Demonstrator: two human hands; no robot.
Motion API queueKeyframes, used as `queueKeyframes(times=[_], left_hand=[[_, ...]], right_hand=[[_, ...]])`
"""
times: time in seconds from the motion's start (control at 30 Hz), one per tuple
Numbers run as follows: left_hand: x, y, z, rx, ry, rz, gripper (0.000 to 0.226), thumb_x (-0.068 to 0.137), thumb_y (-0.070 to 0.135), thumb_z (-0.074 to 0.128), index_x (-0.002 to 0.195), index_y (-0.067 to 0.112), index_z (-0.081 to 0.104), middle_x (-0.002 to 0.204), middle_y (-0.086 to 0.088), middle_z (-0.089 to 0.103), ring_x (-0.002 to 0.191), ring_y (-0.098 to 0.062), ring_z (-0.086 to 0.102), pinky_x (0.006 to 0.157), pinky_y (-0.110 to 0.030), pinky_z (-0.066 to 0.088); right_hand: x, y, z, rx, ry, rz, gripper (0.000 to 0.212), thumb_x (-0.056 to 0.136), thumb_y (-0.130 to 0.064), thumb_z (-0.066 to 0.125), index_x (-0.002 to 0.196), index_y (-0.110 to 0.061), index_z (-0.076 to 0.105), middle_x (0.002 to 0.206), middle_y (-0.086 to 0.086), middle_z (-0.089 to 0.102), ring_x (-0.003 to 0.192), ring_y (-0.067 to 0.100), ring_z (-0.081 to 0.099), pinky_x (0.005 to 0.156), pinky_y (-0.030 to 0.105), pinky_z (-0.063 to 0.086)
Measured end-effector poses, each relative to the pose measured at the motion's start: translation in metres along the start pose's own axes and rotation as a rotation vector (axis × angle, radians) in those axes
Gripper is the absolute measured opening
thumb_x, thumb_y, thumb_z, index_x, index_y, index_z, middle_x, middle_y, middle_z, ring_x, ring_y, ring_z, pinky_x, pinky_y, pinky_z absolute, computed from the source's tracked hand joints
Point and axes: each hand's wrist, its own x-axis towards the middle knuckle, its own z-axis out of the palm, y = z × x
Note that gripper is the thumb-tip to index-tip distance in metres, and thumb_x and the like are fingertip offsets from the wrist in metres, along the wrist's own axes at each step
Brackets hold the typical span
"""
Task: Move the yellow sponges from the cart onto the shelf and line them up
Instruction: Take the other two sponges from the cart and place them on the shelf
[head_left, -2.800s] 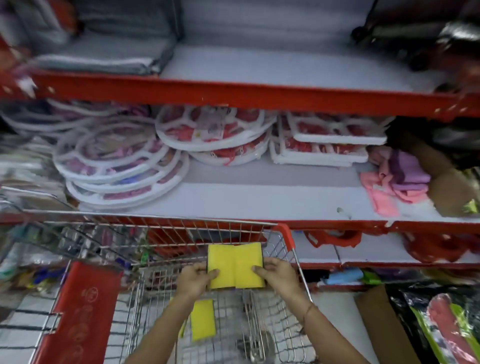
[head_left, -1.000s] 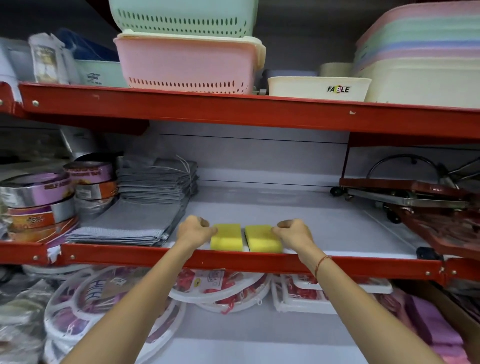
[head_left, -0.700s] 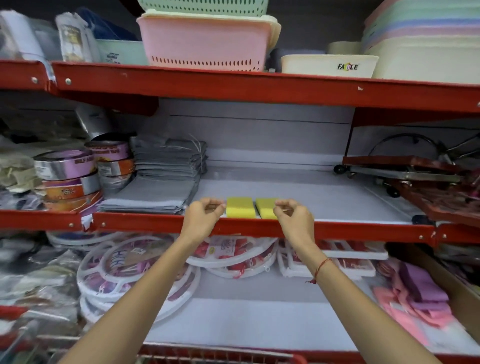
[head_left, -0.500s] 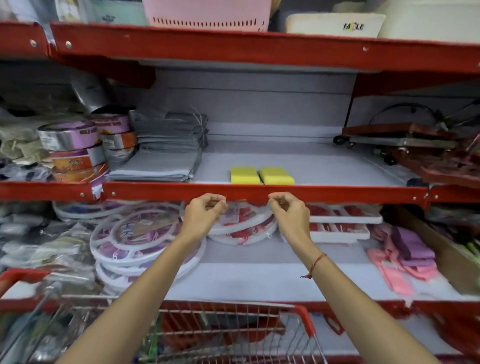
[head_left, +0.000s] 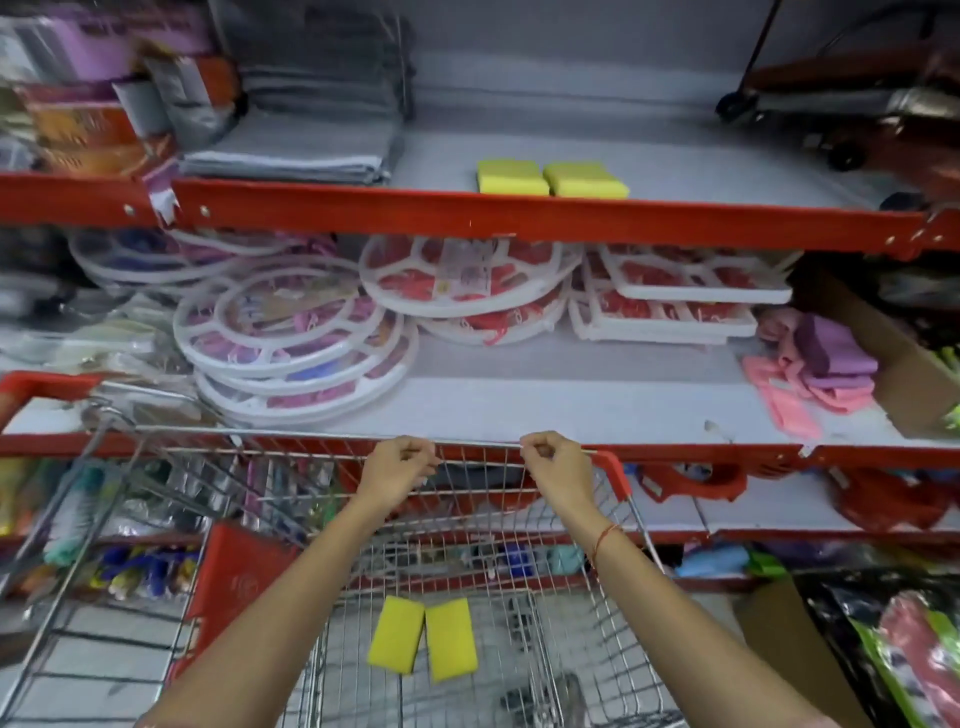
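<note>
Two yellow sponges lie side by side near the front edge of the upper shelf (head_left: 727, 176): a left sponge (head_left: 511, 176) and a right sponge (head_left: 585, 180). Two more yellow sponges, one (head_left: 396, 634) and the other (head_left: 451, 639), rest on the bottom of the wire cart (head_left: 519, 525). My left hand (head_left: 397, 470) and my right hand (head_left: 556, 467) hover over the cart's far rim, fingers curled in loose fists, holding nothing.
Grey folded cloths (head_left: 291, 150) lie left of the shelf sponges; a wheeled red item (head_left: 857, 114) is at the shelf's right. Below, round white racks (head_left: 296, 332) and pink cloths (head_left: 810, 374) fill the middle shelf. A brown box (head_left: 904, 374) stands at right.
Both hands let go of the two sponges on the upper shelf and dropped down to the cart's rim. The view tilted down, bringing the cart and its two sponges into sight.
</note>
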Motion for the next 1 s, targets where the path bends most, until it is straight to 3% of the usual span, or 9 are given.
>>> queueKeyframes(times=[0.17,0.3,0.4,0.47,0.6,0.67,0.73,0.9,1.0], left_hand=[[0.001,-0.066,0.014,0.073,-0.027,-0.207,0.022,0.093,0.008,0.054,0.110,-0.002,0.066,0.109,-0.018,0.070,0.103,-0.033,0.066,0.095,-0.045,0.053],[0.000,-0.118,0.027,0.163,0.000,-0.338,0.023,0.091,0.006,0.055,0.108,-0.005,0.068,0.112,-0.024,0.069,0.108,-0.039,0.064,0.095,-0.042,0.051],[0.000,-0.166,0.033,0.208,0.004,-0.444,0.024,0.089,0.007,0.060,0.109,-0.003,0.068,0.114,-0.022,0.069,0.111,-0.037,0.063,0.097,-0.038,0.051],[0.004,-0.199,0.038,0.268,0.002,-0.530,0.028,0.086,0.009,0.064,0.113,-0.002,0.066,0.116,-0.020,0.068,0.111,-0.036,0.063,0.098,-0.039,0.050],[0.011,-0.252,0.048,0.384,0.044,-0.637,0.050,0.079,0.017,0.074,0.123,-0.001,0.059,0.128,-0.022,0.059,0.117,-0.038,0.058,0.096,-0.043,0.048],[0.018,-0.272,0.049,0.444,0.038,-0.648,0.061,0.076,0.027,0.077,0.128,0.002,0.055,0.133,-0.022,0.055,0.119,-0.037,0.055,0.095,-0.041,0.048],[0.023,-0.293,0.051,0.433,0.019,-0.660,0.070,0.072,0.033,0.080,0.129,0.002,0.054,0.133,-0.022,0.054,0.119,-0.038,0.054,0.097,-0.041,0.047],[0.021,-0.317,0.059,0.429,0.026,-0.686,0.076,0.061,0.045,0.084,0.120,0.004,0.059,0.122,-0.021,0.062,0.109,-0.037,0.061,0.090,-0.042,0.053],[0.010,-0.304,0.065,0.384,0.001,-0.745,0.073,0.062,0.052,0.080,0.116,0.006,0.063,0.120,-0.017,0.064,0.111,-0.034,0.061,0.091,-0.039,0.054]], right_hand=[[-0.011,0.055,0.036,-0.078,-0.115,0.171,0.021,0.090,-0.016,0.056,0.104,-0.008,0.069,0.097,0.005,0.071,0.087,0.017,0.062,0.076,0.025,0.048],[-0.020,0.100,0.064,-0.117,-0.227,0.312,0.018,0.089,-0.011,0.059,0.101,-0.003,0.070,0.095,0.005,0.069,0.088,0.018,0.061,0.078,0.022,0.047],[-0.029,0.131,0.087,-0.103,-0.305,0.370,0.021,0.088,-0.026,0.055,0.079,-0.014,0.069,0.077,-0.003,0.063,0.072,0.014,0.057,0.064,0.015,0.048],[-0.029,0.153,0.105,-0.133,-0.352,0.451,0.023,0.085,-0.031,0.053,0.064,-0.026,0.061,0.074,-0.003,0.062,0.069,0.014,0.056,0.063,0.021,0.049],[-0.030,0.196,0.143,-0.174,-0.429,0.598,0.011,0.085,-0.012,0.063,0.089,-0.006,0.071,0.087,0.009,0.066,0.083,0.023,0.063,0.084,0.033,0.051],[-0.032,0.209,0.159,-0.265,-0.462,0.632,0.035,0.084,-0.024,0.064,0.114,-0.006,0.065,0.115,0.012,0.066,0.108,0.029,0.062,0.094,0.033,0.049],[-0.038,0.217,0.169,-0.368,-0.477,0.625,0.043,0.085,-0.033,0.063,0.120,-0.008,0.059,0.130,0.011,0.060,0.117,0.028,0.058,0.092,0.028,0.046],[-0.054,0.232,0.186,-0.218,-0.337,0.663,0.047,0.073,-0.022,0.079,0.111,-0.001,0.060,0.087,0.018,0.068,0.096,0.033,0.068,0.077,0.035,0.054],[-0.058,0.235,0.187,-0.233,-0.356,0.690,0.047,0.064,-0.030,0.082,0.098,-0.002,0.068,0.096,0.017,0.073,0.088,0.028,0.070,0.074,0.034,0.058]])
